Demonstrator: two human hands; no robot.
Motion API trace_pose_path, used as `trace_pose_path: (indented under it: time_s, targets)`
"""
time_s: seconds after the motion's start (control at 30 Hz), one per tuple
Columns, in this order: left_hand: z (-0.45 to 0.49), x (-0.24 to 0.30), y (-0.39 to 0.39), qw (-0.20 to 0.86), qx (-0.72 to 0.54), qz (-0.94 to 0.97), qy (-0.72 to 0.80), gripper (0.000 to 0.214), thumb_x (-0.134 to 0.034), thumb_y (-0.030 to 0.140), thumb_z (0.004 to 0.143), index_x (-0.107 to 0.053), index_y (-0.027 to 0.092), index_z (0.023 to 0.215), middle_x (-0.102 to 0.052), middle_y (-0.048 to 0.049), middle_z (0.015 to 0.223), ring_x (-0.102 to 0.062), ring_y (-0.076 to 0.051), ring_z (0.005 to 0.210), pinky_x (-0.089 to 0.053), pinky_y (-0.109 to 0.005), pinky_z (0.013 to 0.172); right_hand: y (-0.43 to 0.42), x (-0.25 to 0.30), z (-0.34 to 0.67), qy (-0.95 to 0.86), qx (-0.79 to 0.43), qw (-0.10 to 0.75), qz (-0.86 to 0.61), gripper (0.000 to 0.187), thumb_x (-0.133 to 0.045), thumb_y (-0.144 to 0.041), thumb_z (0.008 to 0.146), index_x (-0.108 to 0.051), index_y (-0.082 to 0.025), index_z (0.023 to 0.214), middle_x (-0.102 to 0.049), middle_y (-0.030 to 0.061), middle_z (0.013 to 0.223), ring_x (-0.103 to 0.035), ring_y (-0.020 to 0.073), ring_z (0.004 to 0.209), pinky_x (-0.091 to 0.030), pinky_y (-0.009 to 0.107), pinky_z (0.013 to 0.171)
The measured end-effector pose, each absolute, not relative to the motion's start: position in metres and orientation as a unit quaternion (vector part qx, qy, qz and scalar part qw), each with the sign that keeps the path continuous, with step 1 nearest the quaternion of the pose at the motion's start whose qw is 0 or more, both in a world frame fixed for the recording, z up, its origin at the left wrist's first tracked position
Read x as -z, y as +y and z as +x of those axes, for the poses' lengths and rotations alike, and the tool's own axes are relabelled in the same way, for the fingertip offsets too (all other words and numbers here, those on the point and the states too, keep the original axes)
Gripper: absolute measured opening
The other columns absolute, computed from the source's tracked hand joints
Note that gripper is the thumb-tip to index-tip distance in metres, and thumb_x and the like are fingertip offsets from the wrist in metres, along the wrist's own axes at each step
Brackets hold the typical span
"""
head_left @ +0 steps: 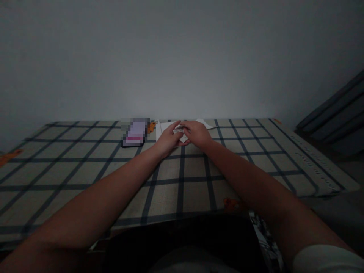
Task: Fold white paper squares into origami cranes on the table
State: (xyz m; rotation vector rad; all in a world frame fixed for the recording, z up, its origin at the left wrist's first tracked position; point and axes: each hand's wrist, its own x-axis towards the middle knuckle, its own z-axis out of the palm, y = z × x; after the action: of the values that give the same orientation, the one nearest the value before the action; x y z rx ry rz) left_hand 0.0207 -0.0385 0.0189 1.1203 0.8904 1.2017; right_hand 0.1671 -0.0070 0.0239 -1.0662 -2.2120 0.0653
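Both my hands meet near the far side of the table, around a small piece of white paper [183, 138] that looks folded. My left hand [170, 137] grips it from the left, thumb and fingers closed about its edge. From the right, my right hand [196, 132] pinches the same paper, its fingertips close to the left thumb. Flat white sheets [162, 129] lie beneath and behind the hands, with a corner [207, 123] sticking out at the right. The hands cover much of the paper, so its exact shape cannot be made out.
A checked cloth [85, 170] covers the table, which meets a plain wall [182, 60] at the back. Left of my hands lies a phone [135, 132] with a lit, blurred screen. Dark slanted panels [338, 113] stand beyond the right edge. The room is dim.
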Motion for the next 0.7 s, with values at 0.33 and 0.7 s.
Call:
trace_pose_path:
  time_s: [0.33, 0.7]
  targets:
    - [0.008, -0.014, -0.025, 0.564, -0.517, 0.484, 0.424, 0.069, -0.063, 0.005, 0.072, -0.050, 0.021, 0.137, -0.062, -0.0131, 0.123, -0.067, -0.019, 0.086, -0.062, -0.043, 0.075, -0.001, -0.021, 0.177, -0.795, -0.137, 0.427, -0.408, 0.026, -0.056, -0.037, 0.090, -0.069, -0.015, 0.088, -0.068, 0.0035, 0.078, -0.058, 0.0140, 0.069, -0.042, 0.026, 0.066]
    - [0.002, -0.022, -0.023, 0.576, -0.540, 0.451, 0.417, 0.062, -0.063, 0.002, 0.070, -0.056, 0.019, 0.130, -0.065, -0.0099, 0.110, -0.065, -0.018, 0.087, -0.062, -0.039, 0.075, -0.002, -0.023, 0.180, -0.794, -0.221, 0.443, -0.352, 0.038, -0.063, -0.041, 0.087, -0.064, -0.018, 0.117, -0.071, 0.0077, 0.101, -0.065, 0.0159, 0.084, -0.051, 0.029, 0.076]
